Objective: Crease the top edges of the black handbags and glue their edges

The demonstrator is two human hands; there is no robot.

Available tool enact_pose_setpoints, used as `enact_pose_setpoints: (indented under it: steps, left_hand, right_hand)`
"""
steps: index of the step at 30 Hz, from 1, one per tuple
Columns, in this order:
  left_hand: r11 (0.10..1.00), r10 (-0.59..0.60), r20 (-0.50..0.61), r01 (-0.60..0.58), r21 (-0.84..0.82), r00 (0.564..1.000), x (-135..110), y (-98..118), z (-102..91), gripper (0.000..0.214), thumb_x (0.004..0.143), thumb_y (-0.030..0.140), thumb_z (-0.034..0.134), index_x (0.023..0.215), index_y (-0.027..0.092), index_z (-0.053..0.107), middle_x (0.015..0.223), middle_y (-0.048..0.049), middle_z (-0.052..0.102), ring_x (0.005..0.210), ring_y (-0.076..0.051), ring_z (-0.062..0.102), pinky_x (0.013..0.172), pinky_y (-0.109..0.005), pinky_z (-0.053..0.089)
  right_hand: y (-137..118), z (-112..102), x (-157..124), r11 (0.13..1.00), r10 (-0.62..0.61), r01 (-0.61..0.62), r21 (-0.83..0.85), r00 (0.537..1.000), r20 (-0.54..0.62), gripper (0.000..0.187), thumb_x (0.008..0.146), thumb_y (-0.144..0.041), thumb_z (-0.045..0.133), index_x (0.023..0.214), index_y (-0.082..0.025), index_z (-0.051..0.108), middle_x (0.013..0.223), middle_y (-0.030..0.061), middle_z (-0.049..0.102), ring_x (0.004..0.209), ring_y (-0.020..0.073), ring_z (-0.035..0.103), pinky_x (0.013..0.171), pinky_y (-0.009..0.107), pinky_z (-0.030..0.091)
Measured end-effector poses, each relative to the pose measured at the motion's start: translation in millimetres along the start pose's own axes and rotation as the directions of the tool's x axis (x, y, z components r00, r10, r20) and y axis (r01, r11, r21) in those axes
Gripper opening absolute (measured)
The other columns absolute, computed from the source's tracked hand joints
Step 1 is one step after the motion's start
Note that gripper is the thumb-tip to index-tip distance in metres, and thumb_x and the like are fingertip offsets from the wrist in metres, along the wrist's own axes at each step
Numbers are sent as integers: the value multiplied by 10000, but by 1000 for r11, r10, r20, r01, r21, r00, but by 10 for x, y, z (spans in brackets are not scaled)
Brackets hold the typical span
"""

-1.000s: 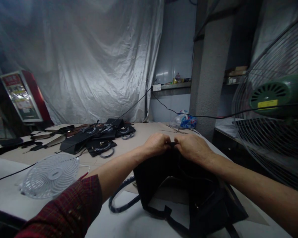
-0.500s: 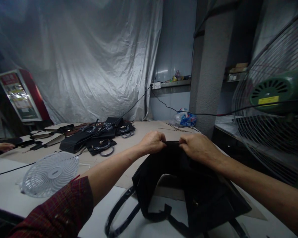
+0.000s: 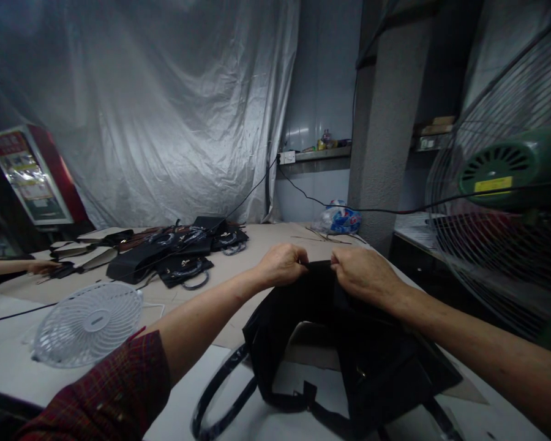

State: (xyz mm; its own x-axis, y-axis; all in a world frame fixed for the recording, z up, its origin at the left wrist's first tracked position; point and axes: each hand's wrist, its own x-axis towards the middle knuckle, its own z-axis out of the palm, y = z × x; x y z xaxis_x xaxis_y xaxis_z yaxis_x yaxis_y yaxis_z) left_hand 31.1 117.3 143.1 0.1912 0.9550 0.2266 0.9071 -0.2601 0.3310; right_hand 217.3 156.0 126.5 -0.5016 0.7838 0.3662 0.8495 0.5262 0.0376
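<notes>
A black handbag stands in front of me on the table, with an opening through which the pale tabletop shows. My left hand is closed on the far edge of the bag, fingers pinching the black material. A short span to the right, my right hand grips the same edge. Off the bag's left side loops a dark handle wrapped in clear film. A small gold-coloured metal piece shows on the bag, and a black strap hangs across its near side.
Black bags with wrapped handles are heaped at the back left. A white fan grille lies left of my forearm. Another person's hand reaches among pale and black pieces. A large green fan stands at right; a plastic bag sits behind.
The other person's hand at far left has moved right, onto the black pieces. My hands keep their hold on the bag's edge; the whole view has shifted slightly.
</notes>
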Motion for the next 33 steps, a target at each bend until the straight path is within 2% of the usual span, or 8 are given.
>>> enact_pose_setpoints:
  steps: [5, 10, 13, 17, 19, 24, 30, 33]
  left_hand:
    - [999, 0, 27, 1, -32, 1000, 6, -15, 20, 158, 744, 265, 612, 838, 188, 714, 747, 1, 666, 731, -150, 581, 678, -230, 447]
    - [973, 178, 17, -173, -150, 984, 55, -85, 55, 135, 723, 173, 600, 829, 155, 682, 874, -5, 652, 818, -133, 573, 767, -218, 448]
    - [967, 147, 129, -115, -227, 981, 107, -126, 77, 158, 721, 181, 566, 853, 148, 647, 743, 21, 608, 696, -117, 549, 614, -197, 429]
    - [964, 128, 80, -105, -245, 988, 198, -96, 116, 287, 650, 140, 592, 937, 133, 588, 713, 32, 581, 629, -106, 530, 523, -183, 379]
    - [969, 132, 73, -114, -219, 989, 237, -40, 129, 312, 652, 178, 636, 958, 132, 599, 727, 22, 608, 642, -115, 548, 534, -191, 386]
    - [988, 149, 41, -148, -39, 988, 260, 54, 117, 160, 691, 259, 663, 821, 168, 687, 718, 10, 657, 694, -138, 572, 601, -216, 397]
    - [990, 116, 61, -110, -92, 991, 279, -54, 126, 199, 707, 297, 663, 843, 157, 704, 716, 19, 660, 701, -135, 575, 612, -212, 410]
    - [994, 101, 52, -99, -36, 994, 310, -25, 143, 248, 725, 347, 650, 874, 158, 713, 693, 10, 653, 674, -143, 576, 597, -222, 407]
  right_hand:
    - [-6, -15, -5, 1000, 8, -8, -7, 1000, 7, 233, 867, -247, 442, 909, -154, 652, 890, 131, 703, 839, 258, 651, 667, 313, 404]
    - [-24, -25, 8, 1000, 11, -11, -5, 1000, 11, 233, 858, -238, 444, 918, -152, 652, 893, 130, 700, 847, 258, 650, 665, 312, 402]
    - [-30, -18, 19, 1000, 20, -20, 3, 1000, 7, 226, 861, -263, 454, 914, -163, 649, 899, 125, 697, 868, 263, 646, 683, 315, 408]
    - [-33, -3, 35, 999, 33, -33, 9, 999, 6, 217, 857, -274, 459, 918, -176, 643, 878, 118, 693, 868, 273, 647, 676, 320, 409]
    - [-31, 0, 40, 999, 35, -35, 10, 999, 6, 220, 860, -274, 449, 922, -177, 637, 869, 118, 691, 849, 274, 650, 655, 319, 403]
    - [-17, 4, 37, 1000, 23, -23, 9, 1000, 2, 210, 857, -269, 447, 895, -173, 629, 850, 120, 685, 837, 278, 650, 644, 318, 398]
    - [-60, -7, 22, 1000, 13, -12, 20, 1000, -10, 221, 834, -225, 443, 917, -167, 639, 865, 127, 688, 843, 274, 651, 653, 316, 406]
    - [-91, 7, 54, 999, 16, -16, 31, 1000, -15, 224, 820, -210, 456, 920, -159, 650, 877, 138, 688, 846, 277, 647, 657, 316, 408]
